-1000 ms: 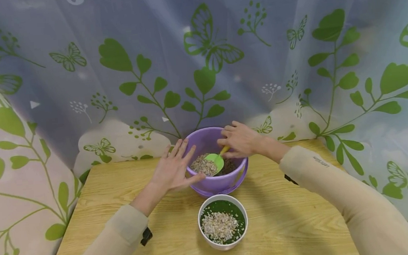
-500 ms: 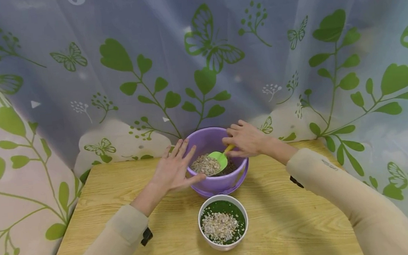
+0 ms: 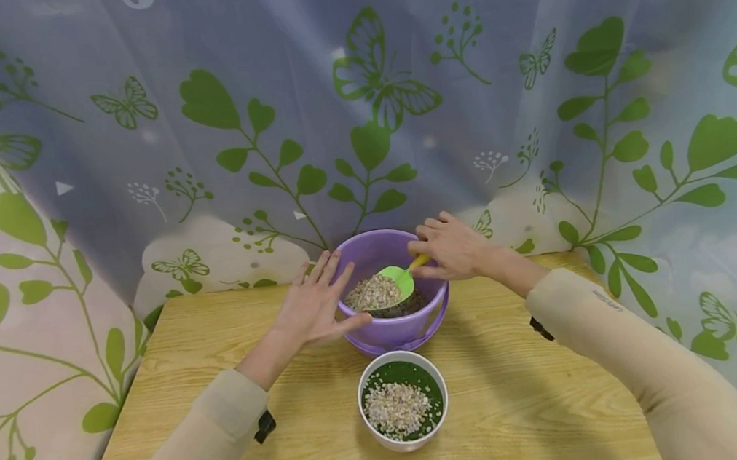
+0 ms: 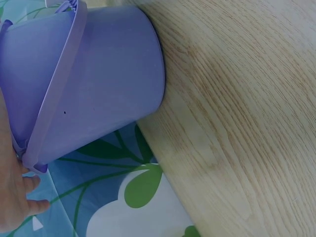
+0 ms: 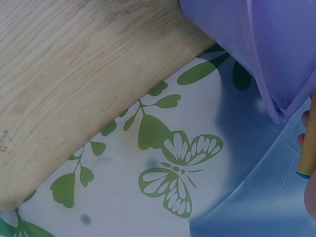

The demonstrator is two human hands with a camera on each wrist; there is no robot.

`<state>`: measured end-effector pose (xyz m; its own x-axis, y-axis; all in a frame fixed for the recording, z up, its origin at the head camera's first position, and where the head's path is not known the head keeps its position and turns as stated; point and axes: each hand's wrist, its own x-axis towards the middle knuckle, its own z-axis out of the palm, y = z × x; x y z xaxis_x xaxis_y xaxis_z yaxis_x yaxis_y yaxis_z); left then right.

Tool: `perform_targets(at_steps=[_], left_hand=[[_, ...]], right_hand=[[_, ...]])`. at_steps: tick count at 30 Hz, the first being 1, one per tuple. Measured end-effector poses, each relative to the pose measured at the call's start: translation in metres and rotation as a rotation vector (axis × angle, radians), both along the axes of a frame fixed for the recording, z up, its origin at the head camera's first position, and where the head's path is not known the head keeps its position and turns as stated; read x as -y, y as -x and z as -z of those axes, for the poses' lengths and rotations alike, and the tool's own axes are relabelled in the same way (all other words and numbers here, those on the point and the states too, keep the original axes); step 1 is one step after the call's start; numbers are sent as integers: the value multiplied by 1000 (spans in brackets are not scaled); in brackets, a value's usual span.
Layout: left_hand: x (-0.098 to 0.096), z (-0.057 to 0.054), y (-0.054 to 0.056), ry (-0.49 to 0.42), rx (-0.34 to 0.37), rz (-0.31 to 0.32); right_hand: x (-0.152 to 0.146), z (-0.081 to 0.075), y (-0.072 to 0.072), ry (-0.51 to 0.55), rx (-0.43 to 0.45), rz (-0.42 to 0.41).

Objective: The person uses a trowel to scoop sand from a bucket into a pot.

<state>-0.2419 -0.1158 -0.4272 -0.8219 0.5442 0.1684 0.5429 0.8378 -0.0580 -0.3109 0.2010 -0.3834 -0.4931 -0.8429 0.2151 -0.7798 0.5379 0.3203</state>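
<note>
A purple bucket (image 3: 370, 248) stands near the table's far edge, with dark and pale grainy material inside. My left hand (image 3: 310, 309) rests against its left rim, fingers spread and thumb straight. In my right hand (image 3: 454, 246), over the bucket's right rim, I grip the yellow handle (image 5: 309, 143) of a small toy shovel (image 3: 400, 280) with a green blade. The blade is within the bucket's mouth, by a heap of pale tan grains (image 3: 374, 292); how much of the heap lies on it is hard to tell. The left wrist view shows the bucket's side and lowered handle (image 4: 57, 84).
In front of the bucket stands a white bowl (image 3: 365, 413), green inside, with pale grains (image 3: 397, 409) heaped in it. Both are on a wood-grain table (image 3: 525, 362). A patterned curtain (image 3: 307, 133) hangs right behind the far table edge.
My right hand has drawn the shovel to the right and slightly back, and the blade looks a little higher over the darker material. The left hand has stayed on the rim.
</note>
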Motion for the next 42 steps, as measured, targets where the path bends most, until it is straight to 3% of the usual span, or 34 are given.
perform_targets(at_steps=[18, 36, 42], left_hand=[[0, -1, 0, -10, 2, 5], [-1, 0, -1, -2, -10, 10], [0, -2, 0, 22, -18, 15]], right_hand=[[-7, -6, -7, 51, 37, 43], [-12, 2, -9, 69, 7, 35], [-14, -4, -11, 89, -3, 14]])
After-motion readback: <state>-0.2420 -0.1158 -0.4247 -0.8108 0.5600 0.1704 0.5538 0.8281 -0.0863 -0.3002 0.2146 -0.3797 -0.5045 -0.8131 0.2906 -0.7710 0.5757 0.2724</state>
